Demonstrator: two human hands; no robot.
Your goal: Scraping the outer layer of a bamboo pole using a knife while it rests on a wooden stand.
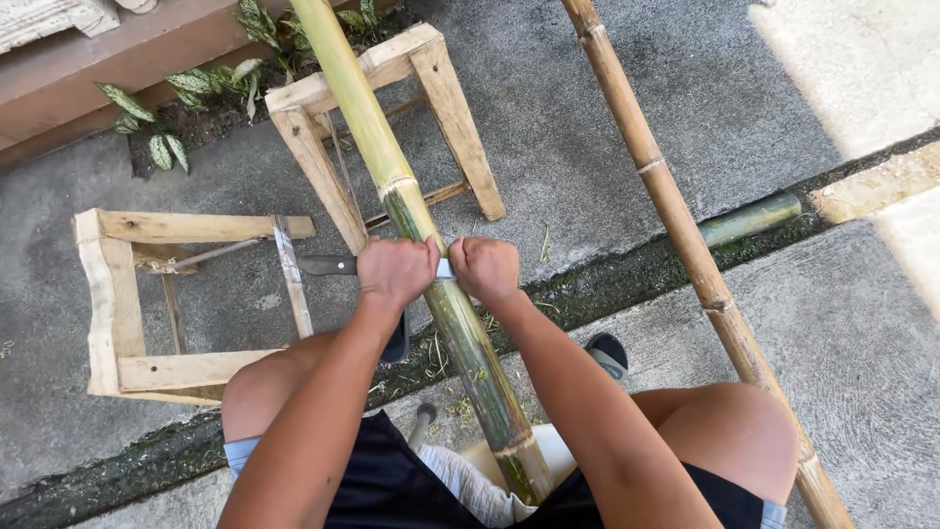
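A long green bamboo pole (392,176) runs from between my knees up across a wooden stand (446,93). A knife (328,265) with a dark handle lies crosswise on the pole. My left hand (394,272) grips it on the pole's left side, next to the handle. My right hand (484,268) holds the blade's far end on the pole's right side. The blade's middle shows as a pale strip between my hands, pressed on the pole's skin. Below the blade the pole looks darker green.
A second, brown bamboo pole (676,216) slants across the right. A wooden stool frame (117,294) lies on its side at left. A short green bamboo piece (749,219) rests in the mossy gap between concrete slabs. Leafy plants (196,88) grow by the wall.
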